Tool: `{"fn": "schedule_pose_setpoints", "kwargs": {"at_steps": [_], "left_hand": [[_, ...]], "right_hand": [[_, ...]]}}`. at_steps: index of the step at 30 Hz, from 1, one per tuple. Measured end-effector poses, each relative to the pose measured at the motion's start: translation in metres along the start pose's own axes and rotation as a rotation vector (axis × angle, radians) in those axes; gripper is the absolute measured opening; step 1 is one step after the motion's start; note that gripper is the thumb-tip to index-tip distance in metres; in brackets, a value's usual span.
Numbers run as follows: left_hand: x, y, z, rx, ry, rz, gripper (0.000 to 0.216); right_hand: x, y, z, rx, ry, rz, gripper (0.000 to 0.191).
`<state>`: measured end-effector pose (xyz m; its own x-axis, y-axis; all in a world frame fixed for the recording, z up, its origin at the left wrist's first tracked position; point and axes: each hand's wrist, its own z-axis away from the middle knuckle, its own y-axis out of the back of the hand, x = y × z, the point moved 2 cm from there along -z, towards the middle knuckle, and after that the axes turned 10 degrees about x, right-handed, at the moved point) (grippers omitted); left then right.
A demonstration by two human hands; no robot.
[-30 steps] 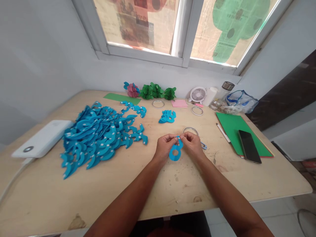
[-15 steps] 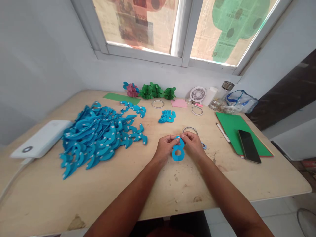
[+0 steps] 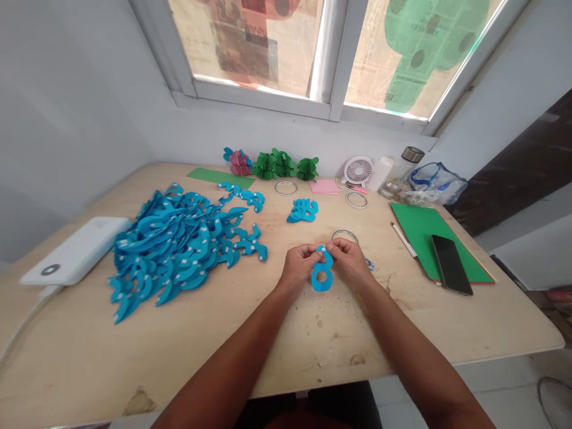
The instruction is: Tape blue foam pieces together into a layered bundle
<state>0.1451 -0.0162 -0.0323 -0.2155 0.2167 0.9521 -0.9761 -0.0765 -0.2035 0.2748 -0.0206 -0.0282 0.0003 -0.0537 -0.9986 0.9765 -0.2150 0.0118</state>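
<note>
Between my two hands hangs a blue paper cutout (image 3: pixel 322 281) with a ring-shaped lower end and a small white square near its top. My left hand (image 3: pixel 300 266) pinches its upper left edge, and my right hand (image 3: pixel 347 257) pinches the upper right side. Just behind my right hand lies a tape roll (image 3: pixel 344 234), partly hidden, with a small blue-handled tool (image 3: pixel 369 264) peeking out beside it. Farther back sits a small stack of blue cutouts (image 3: pixel 302 210). To the left spreads a big heap of blue cutouts (image 3: pixel 179 238) dotted with white squares.
A white power bank (image 3: pixel 78 250) with a cable lies at left. Green paper figures (image 3: pixel 282 164) line the wall near a small fan (image 3: pixel 358 171) and a glass bottle (image 3: pixel 402 173). At right, a phone (image 3: pixel 451 265) rests on green sheets (image 3: pixel 420 232) beside a pen (image 3: pixel 403 240).
Almost nothing differs. The cutout has turned slightly between my fingers, and its ring shows a little wider; both hands keep their place.
</note>
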Motion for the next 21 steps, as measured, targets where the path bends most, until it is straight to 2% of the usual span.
{"fn": "schedule_pose_setpoints", "kwargs": {"at_steps": [6, 13, 21], "left_hand": [[-0.0007, 0.0004, -0.0022, 0.002, -0.014, -0.022, 0.004], [-0.0047, -0.0011, -0.0032, -0.045, 0.041, 0.032, 0.005], [-0.0063, -0.0008, -0.0033, -0.059, 0.004, 0.019, 0.013]], "right_hand": [[0.0019, 0.0014, -0.0031, -0.018, 0.043, 0.078, 0.021], [0.0046, 0.0019, -0.0051, -0.007, 0.036, 0.057, 0.016], [-0.0025, 0.0018, -0.0024, -0.018, 0.031, 0.056, 0.024]]}}
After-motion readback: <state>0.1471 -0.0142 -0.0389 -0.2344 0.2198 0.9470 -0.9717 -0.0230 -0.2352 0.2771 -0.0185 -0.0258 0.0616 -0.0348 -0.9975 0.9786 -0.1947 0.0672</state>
